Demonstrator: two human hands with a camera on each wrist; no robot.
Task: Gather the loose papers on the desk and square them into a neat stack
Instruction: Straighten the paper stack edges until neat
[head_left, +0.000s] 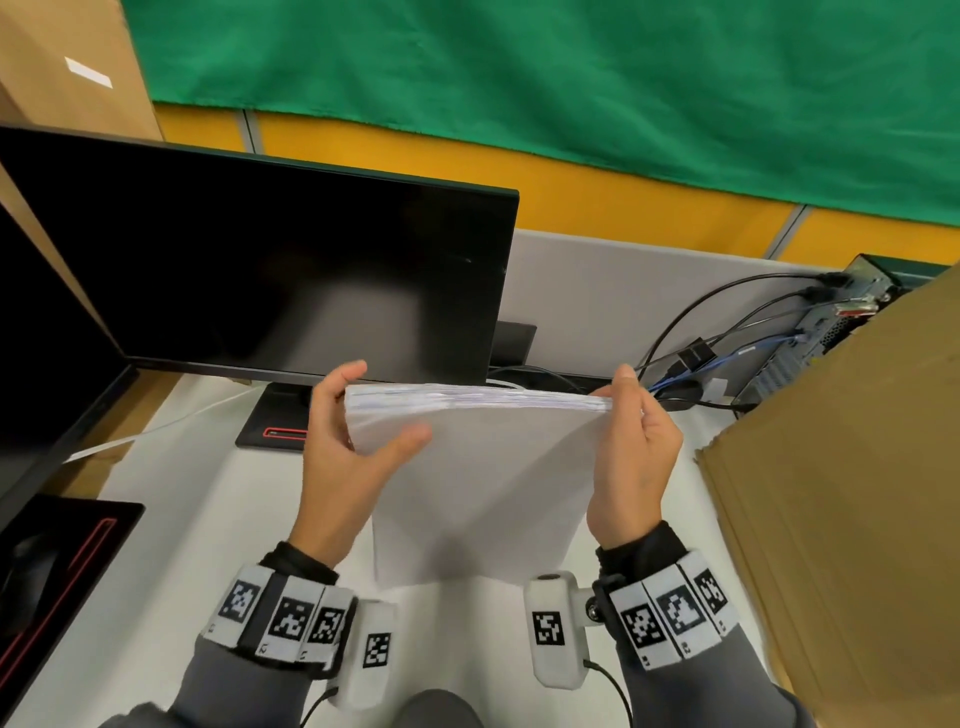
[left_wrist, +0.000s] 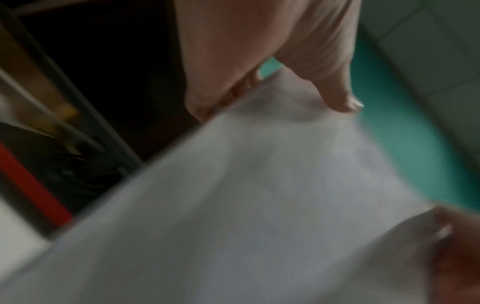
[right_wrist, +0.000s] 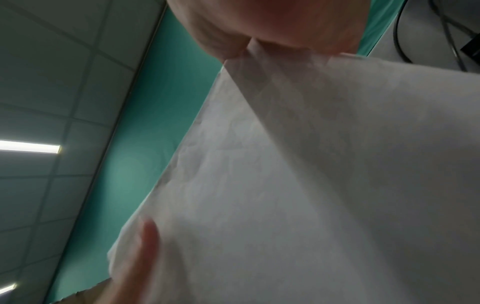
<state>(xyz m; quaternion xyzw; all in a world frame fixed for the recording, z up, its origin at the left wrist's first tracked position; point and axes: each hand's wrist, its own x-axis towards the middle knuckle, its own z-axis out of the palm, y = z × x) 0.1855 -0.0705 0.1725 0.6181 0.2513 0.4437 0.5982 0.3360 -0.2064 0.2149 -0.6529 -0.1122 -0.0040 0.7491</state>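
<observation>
A thick stack of white papers (head_left: 483, 483) stands upright on the white desk (head_left: 218, 525), its top edge level and facing me. My left hand (head_left: 358, 441) grips the stack's upper left corner, thumb on the near face and fingers behind. My right hand (head_left: 631, 457) grips the upper right side the same way. In the left wrist view the paper stack (left_wrist: 233, 205) fills the frame, blurred, with my left hand (left_wrist: 272, 61) above it. The right wrist view shows the paper stack (right_wrist: 324, 185) close up below my right hand (right_wrist: 272, 30).
A black monitor (head_left: 260, 270) stands right behind the stack, its base (head_left: 275, 421) on the desk. A second monitor (head_left: 47, 364) is at the left. A large cardboard box (head_left: 857, 493) crowds the right side. Cables (head_left: 727, 338) and a small computer (head_left: 831, 322) lie at the back right.
</observation>
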